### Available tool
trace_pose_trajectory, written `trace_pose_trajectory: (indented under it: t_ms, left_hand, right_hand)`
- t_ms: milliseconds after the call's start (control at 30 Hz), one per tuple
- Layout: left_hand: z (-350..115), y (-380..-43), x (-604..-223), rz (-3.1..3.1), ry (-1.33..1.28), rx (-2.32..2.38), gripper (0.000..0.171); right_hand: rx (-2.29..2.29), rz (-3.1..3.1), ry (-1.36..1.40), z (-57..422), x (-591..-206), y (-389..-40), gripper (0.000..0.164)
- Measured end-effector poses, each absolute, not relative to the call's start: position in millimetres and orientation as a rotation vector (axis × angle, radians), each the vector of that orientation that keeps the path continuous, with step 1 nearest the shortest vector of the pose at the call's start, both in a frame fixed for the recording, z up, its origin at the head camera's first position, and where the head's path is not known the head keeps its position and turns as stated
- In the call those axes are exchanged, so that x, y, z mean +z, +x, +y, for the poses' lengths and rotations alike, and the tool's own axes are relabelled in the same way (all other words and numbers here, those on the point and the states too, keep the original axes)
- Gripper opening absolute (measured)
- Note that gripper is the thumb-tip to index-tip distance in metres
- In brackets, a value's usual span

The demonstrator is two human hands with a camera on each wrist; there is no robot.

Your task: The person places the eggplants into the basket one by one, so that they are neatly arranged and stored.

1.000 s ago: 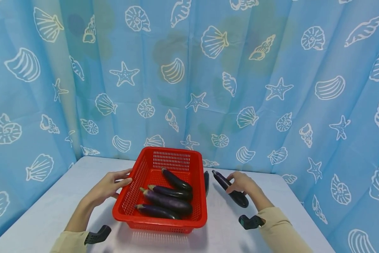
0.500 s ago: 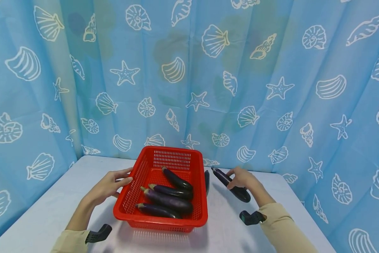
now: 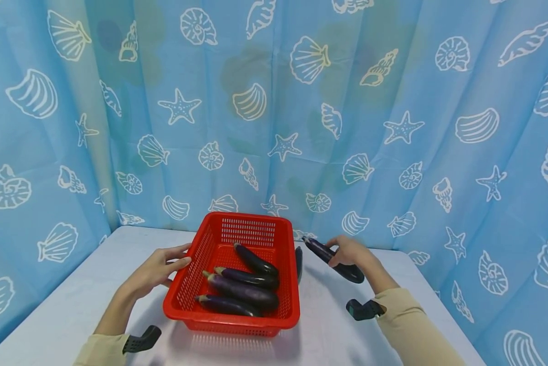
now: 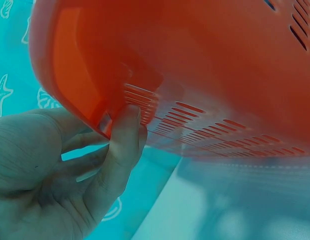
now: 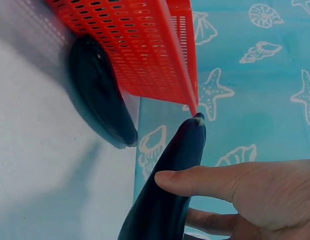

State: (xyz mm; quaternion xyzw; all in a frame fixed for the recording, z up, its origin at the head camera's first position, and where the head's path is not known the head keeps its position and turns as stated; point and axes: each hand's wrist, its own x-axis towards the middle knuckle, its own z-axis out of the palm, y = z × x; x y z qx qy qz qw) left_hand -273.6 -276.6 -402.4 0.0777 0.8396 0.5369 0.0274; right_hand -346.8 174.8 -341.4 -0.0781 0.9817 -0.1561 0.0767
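A red plastic basket stands on the table with several dark purple eggplants lying in it. At its left side my left hand holds the rim; in the left wrist view the thumb and fingers pinch the edge. To the right of the basket my right hand grips one eggplant between thumb and fingers, tilted with its stem end toward the basket. Close against the basket's right wall another eggplant lies on the table, mostly hidden in the head view.
The white tabletop runs under everything. A blue curtain with white shells and starfish hangs behind and at both sides. A black device sits on the right wrist, and a similar device on the left.
My right hand has risen slightly with the eggplant, lifting it off the table and turning it a little flatter. The left hand and basket stay in place.
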Motion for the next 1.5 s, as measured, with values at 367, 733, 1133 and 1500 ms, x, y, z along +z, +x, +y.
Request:
trace_pose_trajectory:
  t_ms: [367, 733, 1133, 1500]
  left_hand:
    - [-276.8, -273.5, -402.6, 2.582, 0.244, 1.670, 0.067]
    - [-276.2, -274.0, -402.9, 2.584, 0.243, 1.663, 0.067]
    - [-276.7, -273.8, -402.9, 2.580, 0.260, 1.654, 0.068]
    - [-276.1, -273.9, -402.3, 2.577, 0.250, 1.658, 0.067]
  right_hand:
    - [-0.506, 2.912, -0.206, 156.3, -324.2, -345.2, 0.054]
    - [-0.514, 2.913, -0.284, 131.9, -305.1, -343.1, 0.051]
    - [-0.505, 2.934, -0.398, 101.4, -295.2, -342.4, 0.050]
    - [-0.483, 2.948, -0.445, 70.9, -294.3, -339.7, 0.049]
